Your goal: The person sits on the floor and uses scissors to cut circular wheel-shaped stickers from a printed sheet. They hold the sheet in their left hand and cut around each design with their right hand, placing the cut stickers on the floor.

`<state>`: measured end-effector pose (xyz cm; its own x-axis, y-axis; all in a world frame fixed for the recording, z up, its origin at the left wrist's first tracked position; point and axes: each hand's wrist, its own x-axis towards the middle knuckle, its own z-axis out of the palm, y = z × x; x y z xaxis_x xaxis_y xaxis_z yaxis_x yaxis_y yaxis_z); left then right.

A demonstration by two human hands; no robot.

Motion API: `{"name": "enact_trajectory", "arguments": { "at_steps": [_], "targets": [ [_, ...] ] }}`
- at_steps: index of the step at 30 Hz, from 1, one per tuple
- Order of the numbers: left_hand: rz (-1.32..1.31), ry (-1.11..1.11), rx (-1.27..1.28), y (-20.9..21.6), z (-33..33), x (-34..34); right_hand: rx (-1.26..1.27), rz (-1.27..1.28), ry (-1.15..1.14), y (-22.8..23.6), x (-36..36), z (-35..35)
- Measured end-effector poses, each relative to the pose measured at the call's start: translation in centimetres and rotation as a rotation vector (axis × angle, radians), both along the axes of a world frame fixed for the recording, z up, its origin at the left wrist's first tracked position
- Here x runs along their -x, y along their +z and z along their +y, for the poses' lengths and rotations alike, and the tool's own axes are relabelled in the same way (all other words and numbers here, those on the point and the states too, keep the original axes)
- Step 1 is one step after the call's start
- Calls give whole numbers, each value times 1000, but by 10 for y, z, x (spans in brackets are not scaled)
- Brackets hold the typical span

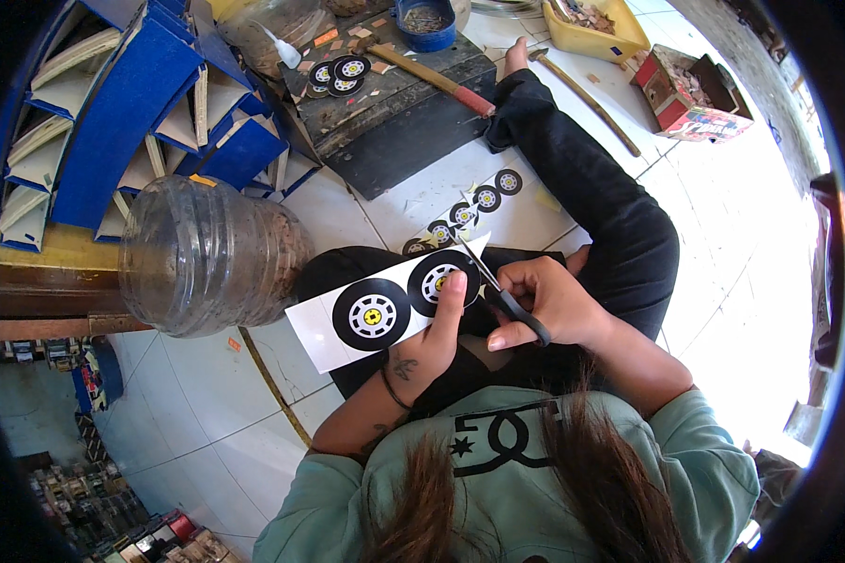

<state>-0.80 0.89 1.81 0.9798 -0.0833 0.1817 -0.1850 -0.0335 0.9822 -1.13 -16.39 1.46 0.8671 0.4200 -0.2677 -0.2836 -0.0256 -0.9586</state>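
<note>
A white sheet [313,328] printed with two black wheel pictures lies across my lap, tilted up to the right. My left hand [438,338] is closed on its lower edge, the thumb pressed over the right-hand wheel. In my right hand [552,298] is a pair of scissors [511,304] with dark handles. Its blades reach up and left to the right end of the sheet, beside the curved edge of that wheel. Beyond the sheet, several cut-out paper wheels [486,198] lie in a row on the floor among scraps.
A dark wooden block [399,141] carries a hammer [427,80], more paper wheels [351,68] and a blue tub [426,23]. Another hammer [587,101], a yellow basin [596,33] and a red box [690,94] stand beyond my leg. At left are a clear plastic jar [211,258] and blue binders [127,117].
</note>
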Motion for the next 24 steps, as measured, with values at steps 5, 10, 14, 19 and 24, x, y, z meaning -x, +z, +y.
{"name": "enact_trajectory", "arguments": {
  "at_steps": [5,10,14,19,24],
  "targets": [
    [-47,-49,-45,2,3,-1,-43,-6,3,1,-3,-2],
    [-56,-59,-98,5,6,-2,76,-5,69,5,-7,-11],
    [-42,-91,-137,9,10,-2,106,-44,95,7,-10,-14],
    [42,-114,-128,13,12,-1,173,-72,123,11,-12,-18],
    [-4,-124,-154,14,11,-2,144,-52,112,14,-12,-17]
  ]
}}
